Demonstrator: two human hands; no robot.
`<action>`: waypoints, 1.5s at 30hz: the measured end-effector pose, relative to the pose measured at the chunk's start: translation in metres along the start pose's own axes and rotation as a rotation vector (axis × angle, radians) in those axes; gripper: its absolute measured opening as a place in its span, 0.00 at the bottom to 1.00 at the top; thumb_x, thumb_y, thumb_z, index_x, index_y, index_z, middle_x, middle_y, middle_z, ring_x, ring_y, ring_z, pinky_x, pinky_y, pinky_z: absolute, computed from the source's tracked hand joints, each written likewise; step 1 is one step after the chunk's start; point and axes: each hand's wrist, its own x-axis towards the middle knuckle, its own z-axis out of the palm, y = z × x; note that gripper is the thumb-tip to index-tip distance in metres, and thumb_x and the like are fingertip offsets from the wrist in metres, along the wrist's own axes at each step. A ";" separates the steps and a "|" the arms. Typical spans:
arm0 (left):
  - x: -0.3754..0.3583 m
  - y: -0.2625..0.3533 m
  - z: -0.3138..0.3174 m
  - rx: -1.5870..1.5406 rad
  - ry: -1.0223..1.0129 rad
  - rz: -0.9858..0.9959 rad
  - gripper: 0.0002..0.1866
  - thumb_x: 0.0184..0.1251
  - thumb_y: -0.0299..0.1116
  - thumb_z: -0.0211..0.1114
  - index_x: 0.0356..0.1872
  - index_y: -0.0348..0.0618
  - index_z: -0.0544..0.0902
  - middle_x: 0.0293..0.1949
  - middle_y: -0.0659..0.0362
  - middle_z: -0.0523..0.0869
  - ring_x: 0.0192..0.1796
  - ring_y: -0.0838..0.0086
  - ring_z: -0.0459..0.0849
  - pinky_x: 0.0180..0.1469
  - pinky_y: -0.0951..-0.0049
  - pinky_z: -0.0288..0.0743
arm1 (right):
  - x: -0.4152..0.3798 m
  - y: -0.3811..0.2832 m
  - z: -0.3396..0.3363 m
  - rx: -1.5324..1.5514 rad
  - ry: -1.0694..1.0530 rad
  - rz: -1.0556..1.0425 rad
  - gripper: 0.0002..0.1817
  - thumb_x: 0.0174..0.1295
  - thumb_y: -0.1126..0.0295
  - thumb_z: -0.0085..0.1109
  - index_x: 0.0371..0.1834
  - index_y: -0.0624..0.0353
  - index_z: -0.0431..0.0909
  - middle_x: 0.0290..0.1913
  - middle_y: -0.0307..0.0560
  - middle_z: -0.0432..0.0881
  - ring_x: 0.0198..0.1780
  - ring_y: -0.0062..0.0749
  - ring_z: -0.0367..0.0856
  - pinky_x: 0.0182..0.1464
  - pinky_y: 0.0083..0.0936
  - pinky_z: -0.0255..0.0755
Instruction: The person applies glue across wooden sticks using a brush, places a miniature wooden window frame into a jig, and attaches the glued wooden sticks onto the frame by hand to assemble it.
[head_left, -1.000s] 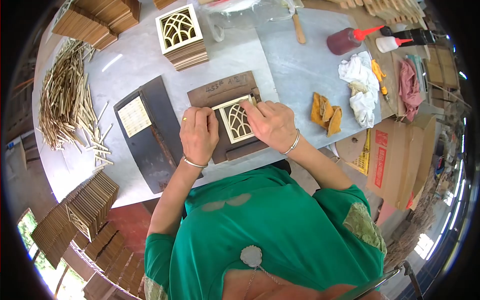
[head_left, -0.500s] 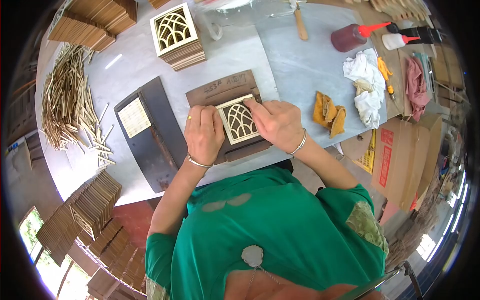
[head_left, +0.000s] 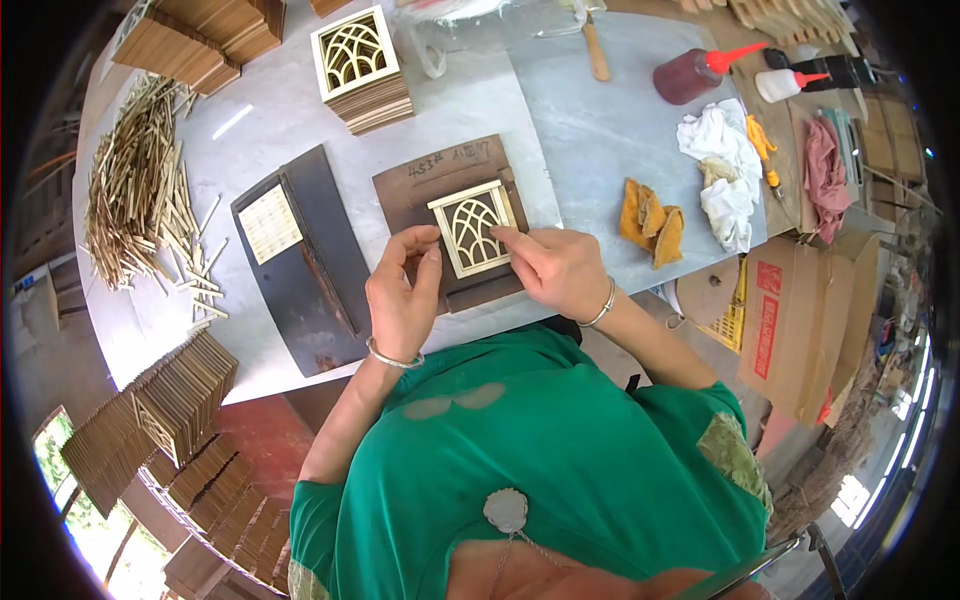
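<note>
A small pale wooden lattice panel point(head_left: 470, 270) with an arched pattern lies on a brown wooden jig point(head_left: 400, 190) marked with handwriting. My left hand point(head_left: 402, 300) is just left of the panel, its fingers curved and apart from the thumb, with nothing visible between them. At the panel's right side is my right hand point(head_left: 560, 268), fingers bent together and the index fingertip over the frame's edge; the thumb is mostly hidden. Left of the jig rests a dark board point(head_left: 325, 250) carrying a pale sheet of small strips point(head_left: 269, 224).
A stack of lattice panels point(head_left: 370, 105) stands behind the jig. Loose wooden sticks point(head_left: 135, 190) are heaped far left. To the right are an orange-brown cloth point(head_left: 652, 225), white rags point(head_left: 728, 170), a dark red squeeze bottle point(head_left: 683, 78) and a cardboard box point(head_left: 790, 320).
My left hand has come off the panel's left edge and its fingers have opened. My right hand has slid down along the right side. The camera view has shifted slightly.
</note>
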 end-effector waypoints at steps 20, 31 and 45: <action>-0.013 -0.003 0.002 0.145 -0.009 0.163 0.11 0.64 0.21 0.62 0.47 0.35 0.81 0.38 0.50 0.84 0.36 0.67 0.86 0.40 0.70 0.80 | -0.006 -0.005 -0.007 0.093 -0.124 0.115 0.12 0.58 0.74 0.57 0.44 0.56 0.83 0.27 0.45 0.84 0.25 0.38 0.83 0.26 0.32 0.75; 0.000 -0.036 -0.109 0.458 0.252 0.444 0.10 0.57 0.23 0.68 0.41 0.40 0.82 0.41 0.52 0.83 0.45 0.55 0.81 0.47 0.63 0.76 | 0.086 -0.044 0.019 0.115 -0.092 -0.015 0.06 0.60 0.65 0.64 0.28 0.52 0.80 0.19 0.41 0.79 0.21 0.36 0.80 0.23 0.31 0.70; 0.041 -0.093 -0.187 0.645 0.341 0.612 0.08 0.55 0.21 0.68 0.35 0.38 0.80 0.34 0.55 0.78 0.37 0.59 0.77 0.41 0.63 0.72 | 0.192 -0.097 0.123 -0.072 -0.456 -0.046 0.14 0.57 0.55 0.62 0.22 0.52 0.77 0.20 0.44 0.81 0.25 0.43 0.82 0.29 0.38 0.73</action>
